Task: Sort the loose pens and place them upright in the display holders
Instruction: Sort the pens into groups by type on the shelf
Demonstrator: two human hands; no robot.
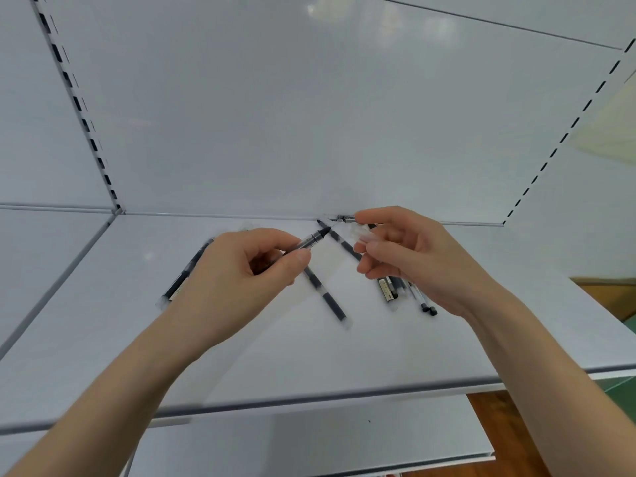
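My left hand pinches an uncapped black pen between thumb and fingers, its tip pointing up and right. Just right of the tip, my right hand holds a clear pen cap in its fingertips. Loose black pens lie on the white shelf: one left of my left hand, one below it, one between my hands, and a small cluster under my right hand. No display holder is in view.
The shelf's front edge runs across the lower frame, with a lower shelf beneath it. A white back panel with slotted uprights rises behind. Wooden floor shows at lower right.
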